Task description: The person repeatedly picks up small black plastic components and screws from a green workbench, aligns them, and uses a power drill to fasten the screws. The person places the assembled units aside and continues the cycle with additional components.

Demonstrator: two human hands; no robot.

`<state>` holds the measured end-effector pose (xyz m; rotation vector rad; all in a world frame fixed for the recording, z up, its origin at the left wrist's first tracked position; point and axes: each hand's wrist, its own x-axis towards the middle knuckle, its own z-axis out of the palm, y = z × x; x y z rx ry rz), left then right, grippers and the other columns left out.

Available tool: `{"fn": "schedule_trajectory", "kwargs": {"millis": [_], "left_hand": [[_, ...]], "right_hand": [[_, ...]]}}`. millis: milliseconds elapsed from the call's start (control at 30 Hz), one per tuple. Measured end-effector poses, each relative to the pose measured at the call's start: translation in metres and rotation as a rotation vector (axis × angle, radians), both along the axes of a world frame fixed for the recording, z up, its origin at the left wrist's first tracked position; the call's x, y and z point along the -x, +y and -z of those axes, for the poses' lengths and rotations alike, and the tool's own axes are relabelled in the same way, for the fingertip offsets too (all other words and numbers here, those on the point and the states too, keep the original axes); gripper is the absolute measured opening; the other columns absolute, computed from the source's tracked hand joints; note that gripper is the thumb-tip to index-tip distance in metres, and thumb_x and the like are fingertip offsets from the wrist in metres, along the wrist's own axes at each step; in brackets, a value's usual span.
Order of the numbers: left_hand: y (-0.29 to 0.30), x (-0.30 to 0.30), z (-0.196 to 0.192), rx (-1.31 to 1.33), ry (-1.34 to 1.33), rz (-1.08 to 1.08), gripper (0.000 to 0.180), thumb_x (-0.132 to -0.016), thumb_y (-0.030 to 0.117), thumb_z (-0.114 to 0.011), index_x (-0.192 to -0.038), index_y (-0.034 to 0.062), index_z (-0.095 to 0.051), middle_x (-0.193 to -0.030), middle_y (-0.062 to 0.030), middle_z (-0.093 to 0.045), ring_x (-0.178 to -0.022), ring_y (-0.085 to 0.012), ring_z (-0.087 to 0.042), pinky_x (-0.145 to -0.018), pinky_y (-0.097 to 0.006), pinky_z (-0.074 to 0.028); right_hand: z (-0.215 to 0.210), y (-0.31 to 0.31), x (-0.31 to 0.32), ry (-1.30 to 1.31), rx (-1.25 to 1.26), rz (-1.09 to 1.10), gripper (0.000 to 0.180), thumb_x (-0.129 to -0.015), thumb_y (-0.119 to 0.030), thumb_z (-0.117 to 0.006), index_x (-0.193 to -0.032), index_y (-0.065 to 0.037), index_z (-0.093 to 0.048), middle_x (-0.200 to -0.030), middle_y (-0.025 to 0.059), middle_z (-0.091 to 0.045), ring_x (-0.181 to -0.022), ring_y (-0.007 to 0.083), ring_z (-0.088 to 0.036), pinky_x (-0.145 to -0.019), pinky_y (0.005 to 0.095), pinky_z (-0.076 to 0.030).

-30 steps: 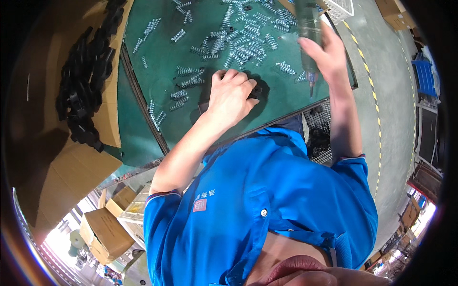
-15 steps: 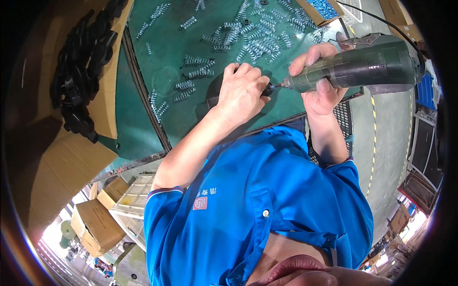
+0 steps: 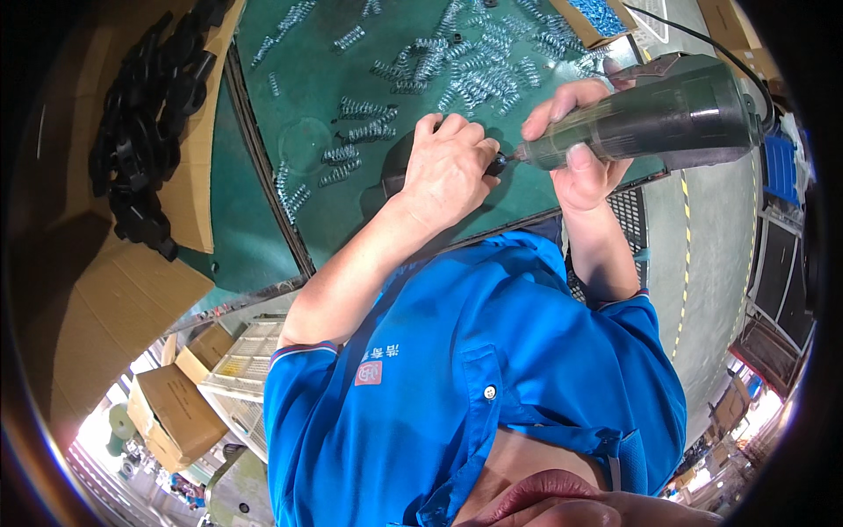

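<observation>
Left hand clenched over small black plastic part on green mat. Right hand grasping dark cylindrical electric screwdriver, tip at part. Loose silver coil springs beyond; mat edge close below.

The left hand hides the small black part under its fingers.

One head-worn fisheye looks steeply down, close over the hands, the bench toward 12 o'clock, chest toward 6.
</observation>
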<state>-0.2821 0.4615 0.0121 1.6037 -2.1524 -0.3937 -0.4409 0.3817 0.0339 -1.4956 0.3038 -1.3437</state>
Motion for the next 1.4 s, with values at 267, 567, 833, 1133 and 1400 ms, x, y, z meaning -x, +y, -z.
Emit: {"fn": "schedule_trajectory", "kwargs": {"millis": [267,567,833,1133,1400], "left_hand": [[0.001,0.002,0.003,0.013,0.003,-0.023,0.03,-0.068,0.025,-0.08,-0.094,0.0118,-0.072,-0.091,-0.0018,-0.061,-0.102,-0.0213,-0.056,-0.097,-0.047,-0.038],[0.001,0.0,0.003,0.027,0.038,-0.024,0.031,-0.062,0.018,-0.079,-0.091,0.0099,-0.069,-0.089,-0.0004,-0.062,-0.098,-0.0208,-0.057,-0.09,-0.044,-0.039],[0.003,0.002,0.003,-0.043,0.031,-0.041,0.031,-0.066,0.025,-0.081,-0.092,0.0123,-0.073,-0.089,-0.0005,-0.061,-0.099,-0.0207,-0.056,-0.09,-0.045,-0.039],[0.0,-0.011,-0.013,-0.097,0.298,-0.006,0.043,-0.071,0.026,-0.081,-0.106,0.0038,-0.071,-0.093,-0.0086,-0.067,-0.092,-0.0272,-0.062,-0.082,-0.04,-0.048],[0.016,0.013,-0.017,-1.114,2.296,-0.219,0.053,-0.096,0.046,-0.056,-0.12,-0.0007,-0.06,-0.108,-0.0217,-0.067,-0.096,-0.0388,-0.069,-0.087,-0.051,-0.058]], "right_hand": [[-0.008,0.005,-0.014,0.174,0.114,-0.104,0.071,-0.087,-0.034,-0.072,-0.133,0.001,-0.03,-0.096,0.0161,-0.052,-0.07,0.0267,-0.062,-0.063,0.0383,-0.053],[-0.003,0.01,-0.018,0.139,0.003,-0.125,0.072,-0.087,-0.029,-0.071,-0.138,-0.001,-0.028,-0.093,0.0165,-0.053,-0.07,0.0271,-0.06,-0.062,0.0384,-0.054],[-0.009,0.004,-0.017,0.233,-0.003,-0.01,0.049,-0.085,-0.014,-0.068,-0.123,0.004,-0.043,-0.096,0.0155,-0.057,-0.073,0.0226,-0.063,-0.064,0.0334,-0.053],[-0.001,-0.049,0.009,1.385,0.362,0.497,0.068,-0.078,-0.015,-0.073,-0.137,-0.006,-0.041,-0.103,0.0164,-0.062,-0.089,0.0358,-0.067,-0.072,0.045,-0.057],[-0.006,-0.032,0.035,1.055,0.57,0.693,0.052,-0.078,-0.014,-0.076,-0.125,-0.005,-0.056,-0.111,0.0125,-0.062,-0.105,0.0299,-0.06,-0.087,0.0419,-0.052]]}}
